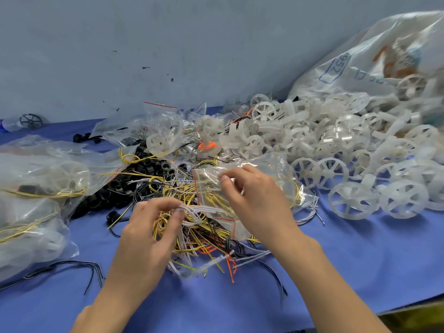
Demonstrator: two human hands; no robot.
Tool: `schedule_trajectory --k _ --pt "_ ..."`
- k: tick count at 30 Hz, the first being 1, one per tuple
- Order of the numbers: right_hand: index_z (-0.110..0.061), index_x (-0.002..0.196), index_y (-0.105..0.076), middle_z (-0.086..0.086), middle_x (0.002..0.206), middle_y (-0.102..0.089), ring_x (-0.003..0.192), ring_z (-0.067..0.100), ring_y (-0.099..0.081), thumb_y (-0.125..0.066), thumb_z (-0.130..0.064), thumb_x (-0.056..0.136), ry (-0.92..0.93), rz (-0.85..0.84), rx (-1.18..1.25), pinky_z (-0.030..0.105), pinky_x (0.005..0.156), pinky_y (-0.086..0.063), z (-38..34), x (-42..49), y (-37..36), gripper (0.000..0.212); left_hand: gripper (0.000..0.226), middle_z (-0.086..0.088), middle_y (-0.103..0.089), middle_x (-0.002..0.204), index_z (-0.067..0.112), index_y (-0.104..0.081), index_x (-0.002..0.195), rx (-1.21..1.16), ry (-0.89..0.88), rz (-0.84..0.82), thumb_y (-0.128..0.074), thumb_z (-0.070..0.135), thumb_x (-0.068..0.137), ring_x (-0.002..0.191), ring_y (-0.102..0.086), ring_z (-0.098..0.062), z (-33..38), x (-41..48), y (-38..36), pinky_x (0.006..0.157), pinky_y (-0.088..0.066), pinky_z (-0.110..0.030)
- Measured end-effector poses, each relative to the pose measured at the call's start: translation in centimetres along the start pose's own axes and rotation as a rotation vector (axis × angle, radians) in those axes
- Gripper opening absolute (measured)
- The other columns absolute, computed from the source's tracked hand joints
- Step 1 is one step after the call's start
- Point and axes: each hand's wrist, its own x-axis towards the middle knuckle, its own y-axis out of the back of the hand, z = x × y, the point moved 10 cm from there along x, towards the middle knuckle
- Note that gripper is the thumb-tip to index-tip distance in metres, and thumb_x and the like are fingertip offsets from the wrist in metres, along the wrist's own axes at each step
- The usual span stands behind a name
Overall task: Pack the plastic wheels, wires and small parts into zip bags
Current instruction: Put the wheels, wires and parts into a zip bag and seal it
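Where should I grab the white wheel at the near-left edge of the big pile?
Pinch the white wheel by its near rim, coming from the front: that edge faces bare blue cloth, while other wheels crowd it behind and to the right. Gaps between its spokes probably let a finger hook through.

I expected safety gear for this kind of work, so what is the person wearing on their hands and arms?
Nothing that shows. The left hand and right hand are bare: no gloves, rings or watch. Both forearms are uncovered down to the picture's edge, with no sleeve in view.
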Motion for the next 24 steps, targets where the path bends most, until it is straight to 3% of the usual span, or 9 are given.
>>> schedule_trajectory --k 2,7,11,15,20,24 --pt "-0.031 0.105 -0.07 -0.013 0.083 -0.049 0.079 0.015 -0.056 -0.048 -0.039 0.099 0.001 -0.019 -0.005 0.033 0.068 -0.045 0.1 0.0 -0.2 0.024 0.003 0.019 -0.067 0.096 0.038 -0.058 0.097 -0.139 0.058 0.093 -0.057 0.037 0.095 0.09 -0.061 0.003 0.0 0.2 0.7 0.067 -0.041 -0.004" --pt "-0.029 0.102 -0.071 -0.013 0.08 -0.052 0.074 0.01 -0.052 -0.049 -0.037 0.099 0.002 -0.01 0.04 0.033 0.067 -0.044 0.3 0.0 0.1 0.024 0.005 0.002 -0.074 0.095 0.032 -0.058 0.099 -0.519 0.209 0.335 -0.057 0.037 0.097 0.092 -0.07 -0.013 -1.8 1.4 2.8 0.08 -0.055 -0.022" --pt "-0.029 0.102 -0.071 -0.011 0.088 -0.059 0.078 0.012 -0.056 -0.049 -0.037 0.099 -0.002 -0.01 0.045 0.036 0.07 -0.048 0.3 0.0 0.2 0.024 0.006 0.006 -0.075 0.09 0.023 -0.055 0.102 -0.756 0.477 0.47 -0.053 0.028 0.1 0.077 -0.07 -0.006 -5.1 1.7 2.4 0.065 -0.057 -0.019" --pt "-0.027 0.1 -0.073 -0.009 0.092 -0.064 0.082 0.013 -0.059 -0.051 -0.035 0.098 -0.025 0.028 0.084 0.039 0.074 -0.05 0.6 0.0 0.5 0.023 0.01 0.007 -0.07 0.077 0.023 -0.063 0.1 -0.836 0.585 0.252 -0.059 0.03 0.094 0.065 -0.063 -0.006 -5.0 3.2 0.3 0.055 -0.054 -0.019" --pt "-0.028 0.1 -0.074 -0.012 0.093 -0.066 0.081 0.006 -0.059 -0.056 -0.034 0.097 -0.036 0.087 0.157 0.036 0.073 -0.05 0.6 0.0 1.3 0.02 0.02 -0.005 -0.068 0.075 0.032 -0.076 0.101 -0.463 0.326 -0.364 -0.063 0.019 0.092 0.05 -0.049 -0.01 0.4 4.5 -2.8 0.043 -0.04 -0.019" --pt "-0.027 0.1 -0.074 -0.011 0.09 -0.065 0.075 0.008 -0.058 -0.058 -0.034 0.096 -0.016 0.103 0.159 0.037 0.069 -0.049 0.3 -0.2 1.8 0.018 0.022 -0.003 -0.073 0.082 0.028 -0.074 0.101 -0.36 0.352 -0.489 -0.06 0.013 0.095 0.05 -0.052 -0.009 1.3 4.2 -5.1 0.046 -0.044 -0.02"
